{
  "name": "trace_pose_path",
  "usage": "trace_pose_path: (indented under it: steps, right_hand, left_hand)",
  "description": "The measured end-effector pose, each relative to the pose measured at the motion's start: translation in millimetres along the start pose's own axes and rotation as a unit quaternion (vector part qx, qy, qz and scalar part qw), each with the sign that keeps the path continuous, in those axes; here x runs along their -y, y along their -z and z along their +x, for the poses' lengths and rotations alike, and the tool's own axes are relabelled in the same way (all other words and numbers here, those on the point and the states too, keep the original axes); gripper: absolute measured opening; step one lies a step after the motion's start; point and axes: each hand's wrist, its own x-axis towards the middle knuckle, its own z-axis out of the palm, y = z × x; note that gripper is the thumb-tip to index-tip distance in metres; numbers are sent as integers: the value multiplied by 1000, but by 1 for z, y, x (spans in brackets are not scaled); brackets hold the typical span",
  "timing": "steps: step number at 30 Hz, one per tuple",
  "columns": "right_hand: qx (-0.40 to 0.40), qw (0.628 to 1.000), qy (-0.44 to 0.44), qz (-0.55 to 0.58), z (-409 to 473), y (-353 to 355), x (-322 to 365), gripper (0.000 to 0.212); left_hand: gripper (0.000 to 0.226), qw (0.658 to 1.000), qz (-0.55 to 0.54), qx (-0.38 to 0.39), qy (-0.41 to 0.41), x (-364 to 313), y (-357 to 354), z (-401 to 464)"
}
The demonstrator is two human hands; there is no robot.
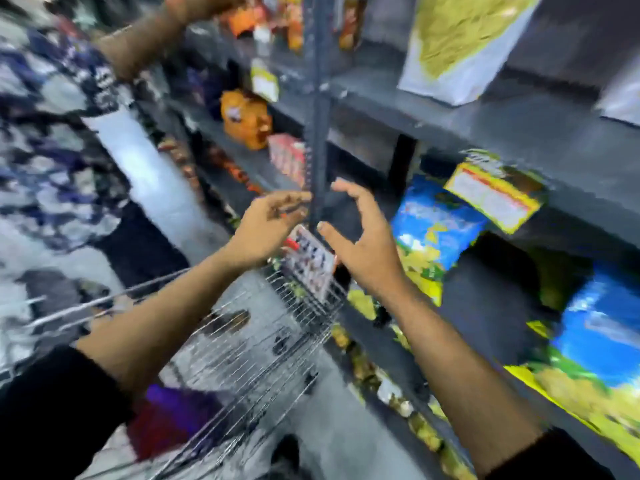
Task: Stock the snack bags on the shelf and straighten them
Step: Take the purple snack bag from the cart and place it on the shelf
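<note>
The frame is blurred by motion. My left hand (266, 221) and my right hand (363, 244) hover side by side in front of the dark shelf upright (318, 133), both empty with fingers spread. Blue and yellow snack bags (433, 230) stand on the lower grey shelf (485, 296) just right of my right hand, and another blue and yellow bag (595, 358) stands further right. A white and yellow-green bag (460, 39) stands on the shelf above. A wire cart (263, 341) is below my hands, with a purple and red bag (166, 417) in it.
Another person in a patterned shirt (52, 116) stands at the left, one arm (149, 39) raised to the upper shelf. Orange bags (246, 116) and a red pack (287, 157) sit on shelves further left. A yellow price tag (491, 199) hangs from the shelf edge. Grey floor runs between.
</note>
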Motion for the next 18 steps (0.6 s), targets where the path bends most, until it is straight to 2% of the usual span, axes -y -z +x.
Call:
trace_pose_path:
  steps: [2,4,6,8,9,11,12,14,16,18]
  right_hand:
    - [101,994,-50,3,-7,-46,-26,49]
    - [194,976,-99,-16,-18,-94,-54,50]
    - [283,949,-137,-37,-31,-137,-79,50]
    - [365,912,-182,-53,-48,-170,-99,49]
    - [409,886,-207,-61,-58,-189,-112,51]
    - [491,831,-250,-83,-80,-225,-133,59]
    - [520,806,-265,-99,-92,-240,-145,64]
    - [585,748,-291,-116,-113,-266,-159,70]
    - [632,702,-313,-98,-128,-285,-163,69]
    - [664,662,-340,-76,-138,-301,-158,60]
  left_hand:
    - [22,995,61,12,78,52,38,-25]
    - [17,975,152,32,161,109,78,-56]
    - [23,927,247,78,271,164,117,-90]
    - [52,879,307,151,331,206,140,-124]
    - [56,857,319,178,362,219,148,-139]
    - [47,809,329,214,438,241,158,-165]
    - [51,794,365,244,420,257,158,-175]
    - [62,775,367,304,416,290,159,-191]
    - [50,754,398,333,403,320,161,-201]
    - [42,767,416,318,371,331,159,-203]
